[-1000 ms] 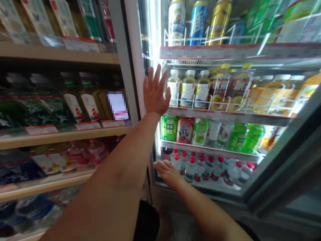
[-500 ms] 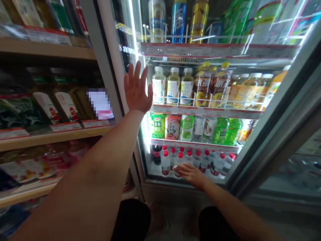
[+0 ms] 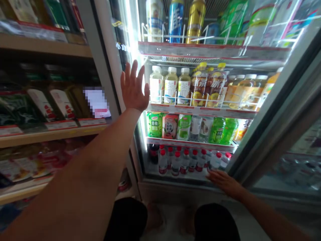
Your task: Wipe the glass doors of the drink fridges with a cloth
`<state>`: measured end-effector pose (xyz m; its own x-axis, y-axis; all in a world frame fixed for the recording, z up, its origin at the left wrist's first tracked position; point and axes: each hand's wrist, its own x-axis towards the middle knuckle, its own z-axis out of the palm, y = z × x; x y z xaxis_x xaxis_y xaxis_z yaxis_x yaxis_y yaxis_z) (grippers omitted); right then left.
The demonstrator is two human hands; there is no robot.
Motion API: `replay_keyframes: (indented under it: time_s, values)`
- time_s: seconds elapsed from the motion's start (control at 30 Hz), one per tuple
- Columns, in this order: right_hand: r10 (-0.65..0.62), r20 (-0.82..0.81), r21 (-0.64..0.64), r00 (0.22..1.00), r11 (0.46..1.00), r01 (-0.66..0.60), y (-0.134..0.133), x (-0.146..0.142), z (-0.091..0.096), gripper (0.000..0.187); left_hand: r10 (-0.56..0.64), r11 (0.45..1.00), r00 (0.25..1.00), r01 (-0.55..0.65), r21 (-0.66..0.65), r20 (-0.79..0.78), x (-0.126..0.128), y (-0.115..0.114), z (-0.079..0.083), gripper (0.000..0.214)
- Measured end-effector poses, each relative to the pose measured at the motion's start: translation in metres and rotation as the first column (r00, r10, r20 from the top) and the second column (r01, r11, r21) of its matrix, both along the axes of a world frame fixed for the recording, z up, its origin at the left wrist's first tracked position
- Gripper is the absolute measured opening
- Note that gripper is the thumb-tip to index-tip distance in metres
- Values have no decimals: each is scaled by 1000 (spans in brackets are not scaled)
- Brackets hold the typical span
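Observation:
My left hand (image 3: 134,87) is raised with fingers spread at the left edge of the drinks fridge, over the frame and glass. It holds nothing. Low on the right, my right hand (image 3: 224,180) has its fingers close together near the fridge's bottom edge. Whatever lies under those fingers is hidden. Just beyond it stand clear bottles with red caps (image 3: 176,164) on the lowest level. Above them are green and red drink bottles (image 3: 170,126), then tea bottles with white caps (image 3: 171,86) and brown bottles with yellow caps (image 3: 200,83).
To the left, wooden shelves (image 3: 50,135) hold bottles and packs, and a blurred pale rectangle (image 3: 97,102) shows there. Tall cans (image 3: 176,20) stand on the fridge's upper shelf. A metal door frame (image 3: 271,117) slants across the right. My knees (image 3: 217,222) are below.
My right hand has moved right along the fridge's lower edge. A small white thing at its fingertips earlier no longer shows. My left hand keeps its place; the view has shifted slightly.

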<state>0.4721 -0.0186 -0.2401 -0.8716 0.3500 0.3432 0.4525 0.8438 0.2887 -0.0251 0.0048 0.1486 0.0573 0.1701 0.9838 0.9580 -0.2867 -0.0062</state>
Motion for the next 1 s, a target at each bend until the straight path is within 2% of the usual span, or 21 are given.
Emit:
replay_keyframes:
  time_s: [0.13,0.27,0.37,0.5,0.6,0.7,0.83,0.9,1.0]
  values:
    - [36,-23,182,999,983,-32,0,2,-19,54,-10,1000,1000,10,21,3,-1,3,-1,60]
    - [127,-59,311,990,945,-103,5,-28,-29,47,-13,1000,1000,13,19,-8,-1,2,0,61]
    - [219,-23,285,976,937,-203,12,-62,-25,44,-57,997,998,58,42,-10,0,1,0,60]
    - [276,35,145,960,949,-279,18,-120,-10,47,5,995,998,1,98,-56,-2,2,-2,58]
    - [297,67,217,952,927,-305,20,-171,-1,45,20,993,997,-11,120,-69,-2,2,-4,58]
    - [351,6,311,936,889,-335,22,-221,6,35,17,991,998,-8,130,-68,-1,1,-4,57]
    - [417,-47,375,907,850,-371,25,-270,31,30,14,995,998,-8,103,-54,0,0,-4,56]
    - [407,-12,376,913,848,-374,25,-283,54,35,2,996,999,2,86,-49,0,0,-4,56]
    - [378,10,402,926,846,-350,23,-288,97,44,-15,997,999,18,70,-40,0,-1,-3,56]
